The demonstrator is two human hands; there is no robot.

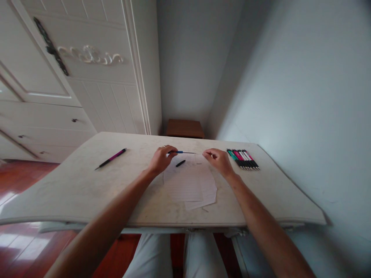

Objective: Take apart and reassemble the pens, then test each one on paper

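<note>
My left hand [162, 158] is closed on the blue barrel of a pen [179, 152] that has been taken apart. A thin dark refill [189, 153] sticks out of the barrel toward the right. Just beyond its tip, my right hand [217, 158] is pinched shut, and whatever its fingertips hold is too small to make out. A short black pen piece [180, 163] lies on the lined paper [185, 187] below and between my hands.
A pink and black pen [111, 159] lies on the left of the white table [110, 197]. Several pens [242, 159] in green, pink and white rest side by side on the right. A white cabinet [116, 104] stands at the left, a wall [304, 96] at the right.
</note>
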